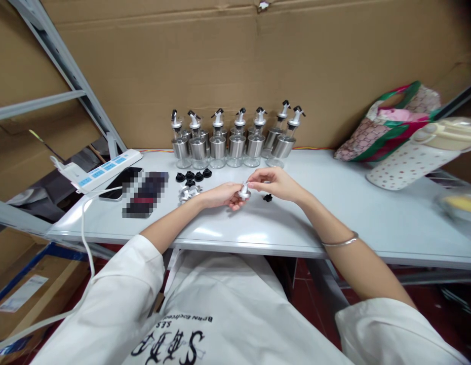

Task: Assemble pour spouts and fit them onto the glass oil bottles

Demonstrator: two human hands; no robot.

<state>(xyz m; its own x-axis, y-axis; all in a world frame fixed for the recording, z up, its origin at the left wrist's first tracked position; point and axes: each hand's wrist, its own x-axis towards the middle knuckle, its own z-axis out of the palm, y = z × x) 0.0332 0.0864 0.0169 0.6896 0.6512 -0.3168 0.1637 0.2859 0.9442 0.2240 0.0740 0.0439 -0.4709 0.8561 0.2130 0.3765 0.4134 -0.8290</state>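
Observation:
My left hand [225, 196] is closed around a silver pourer cap [244, 191] above the front part of the table. The thumb and fingers of my right hand [275, 182] pinch at the top of that same cap; whether a small part sits between them is too small to tell. Left of my hands lie several loose silver caps [188, 193], partly behind my left forearm. Black stoppers [190, 176] are grouped just beyond them. A few small black pieces [268, 197] rest under my right wrist. Glass-and-steel oil bottles [236, 147] with pourer tops stand upright in rows at the back.
A white power strip [110, 169], a phone [123, 182] and a blurred dark rectangular item [146, 195] lie at the left. On the right stand a patterned bag [387, 126], a spotted white jug [406, 157] and a bowl [463, 208]. Cardboard [235, 61] walls the back edge.

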